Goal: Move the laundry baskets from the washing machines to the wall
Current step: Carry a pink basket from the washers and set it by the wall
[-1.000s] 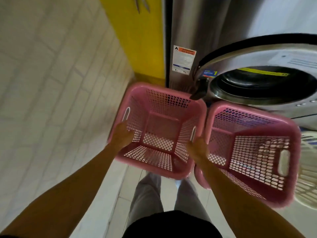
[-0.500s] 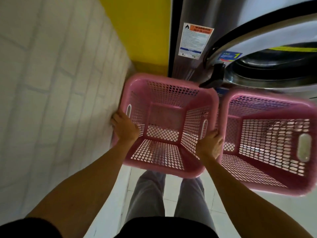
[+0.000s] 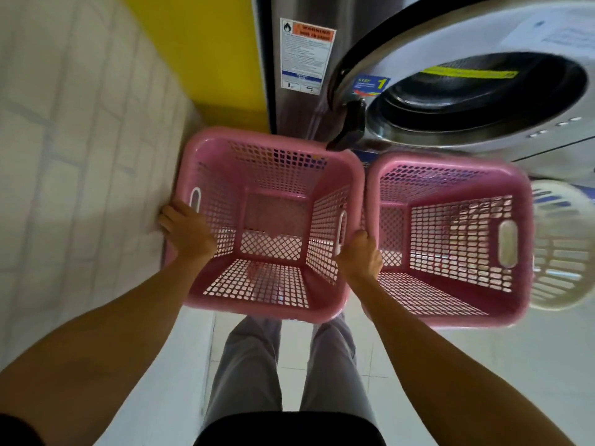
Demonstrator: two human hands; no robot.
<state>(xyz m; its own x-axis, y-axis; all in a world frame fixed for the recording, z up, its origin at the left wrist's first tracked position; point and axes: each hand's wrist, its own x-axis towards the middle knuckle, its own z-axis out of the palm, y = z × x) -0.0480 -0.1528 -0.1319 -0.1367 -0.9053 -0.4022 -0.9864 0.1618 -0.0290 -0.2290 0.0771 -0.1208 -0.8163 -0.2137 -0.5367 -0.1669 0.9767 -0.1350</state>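
Note:
An empty pink laundry basket (image 3: 270,156) sits against the white tiled wall (image 3: 74,162), in front of the washing machine (image 3: 483,91). My left hand (image 3: 186,233) grips its left rim beside the handle slot. My right hand (image 3: 360,255) holds its right rim, in the gap between this basket and a second empty pink laundry basket (image 3: 450,169), which stands right beside it on the right.
A white laundry basket (image 3: 566,252) stands to the right of the second pink one. The washing machine's round door (image 3: 370,46) hangs open above the baskets. A yellow panel (image 3: 199,53) fills the corner. My legs stand on white floor tiles (image 3: 467,375).
The basket in my hands has shifted slightly left, its rim now against the wall. The view pulled back, and the white basket on the right has come back into sight.

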